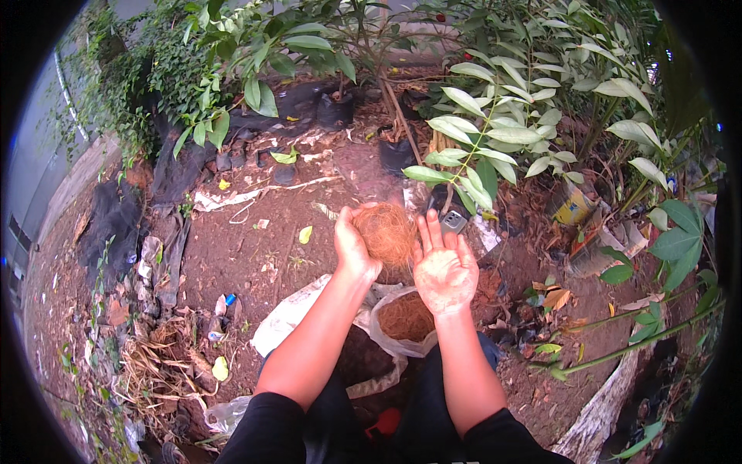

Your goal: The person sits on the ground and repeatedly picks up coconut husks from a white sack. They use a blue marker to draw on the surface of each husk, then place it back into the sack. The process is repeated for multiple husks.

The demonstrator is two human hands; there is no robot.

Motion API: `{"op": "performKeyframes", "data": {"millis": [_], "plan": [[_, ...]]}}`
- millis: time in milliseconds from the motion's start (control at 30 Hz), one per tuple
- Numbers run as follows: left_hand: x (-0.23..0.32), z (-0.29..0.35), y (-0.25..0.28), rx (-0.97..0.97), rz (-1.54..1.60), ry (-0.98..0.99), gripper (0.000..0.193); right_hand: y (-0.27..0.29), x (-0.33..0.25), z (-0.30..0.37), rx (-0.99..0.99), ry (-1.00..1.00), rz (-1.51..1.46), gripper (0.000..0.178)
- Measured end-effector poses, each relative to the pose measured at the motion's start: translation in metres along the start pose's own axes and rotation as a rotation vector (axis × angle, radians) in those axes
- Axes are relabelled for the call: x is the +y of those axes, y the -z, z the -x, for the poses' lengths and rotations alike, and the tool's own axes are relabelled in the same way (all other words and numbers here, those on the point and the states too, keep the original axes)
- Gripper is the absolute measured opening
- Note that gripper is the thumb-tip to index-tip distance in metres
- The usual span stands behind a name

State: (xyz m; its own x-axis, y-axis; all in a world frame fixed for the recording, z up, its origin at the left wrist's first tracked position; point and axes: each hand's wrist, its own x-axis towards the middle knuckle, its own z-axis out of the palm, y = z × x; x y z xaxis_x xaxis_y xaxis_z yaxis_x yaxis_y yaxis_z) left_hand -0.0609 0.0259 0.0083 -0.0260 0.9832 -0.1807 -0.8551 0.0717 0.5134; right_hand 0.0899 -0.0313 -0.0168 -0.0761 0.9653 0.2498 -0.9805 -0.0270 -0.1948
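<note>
A round clump of brown coconut fibre [389, 234] rests in my left hand [355, 249], whose fingers curl round its left side. Just to the right, my right hand [447, 272] is turned palm up with its fingers stretched out. Its palm looks dusty, and it holds nothing. The fingertips lie close beside the fibre; whether they touch it I cannot tell. Below the hands, between my knees, stands an opened pale bag [376, 329] with loose brown fibre [406, 317] inside. A white sack [290, 315] lies on the ground, partly behind my left forearm.
A phone [454, 221] lies beyond my right fingertips. Leafy branches [495, 131] hang over the far right. Black plant bags [335, 110] stand at the back. Dry stalks [158, 363] and a small bottle with a blue cap [224, 309] lie on the bare soil [263, 247] at left.
</note>
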Motion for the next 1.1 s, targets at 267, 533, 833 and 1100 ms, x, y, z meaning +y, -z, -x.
{"op": "performKeyframes", "data": {"millis": [267, 533, 833, 1100], "plan": [[-0.052, 0.017, -0.005, 0.074, -0.332, -0.204, 0.030, -0.008, 0.022, -0.005, -0.162, 0.403, 1.206, 0.050], [-0.073, 0.042, -0.007, -0.124, -0.743, -0.330, 0.028, 0.014, -0.011, -0.018, 0.425, 0.071, 0.562, 0.050], [-0.007, 0.031, -0.020, -0.198, -0.655, -0.387, 0.030, 0.001, -0.011, -0.024, 0.306, 0.693, 2.439, 0.044], [0.046, -0.011, 0.011, 0.107, -0.519, -0.755, 0.028, -0.019, 0.051, 0.003, -0.203, 0.537, 2.528, 0.055]]}}
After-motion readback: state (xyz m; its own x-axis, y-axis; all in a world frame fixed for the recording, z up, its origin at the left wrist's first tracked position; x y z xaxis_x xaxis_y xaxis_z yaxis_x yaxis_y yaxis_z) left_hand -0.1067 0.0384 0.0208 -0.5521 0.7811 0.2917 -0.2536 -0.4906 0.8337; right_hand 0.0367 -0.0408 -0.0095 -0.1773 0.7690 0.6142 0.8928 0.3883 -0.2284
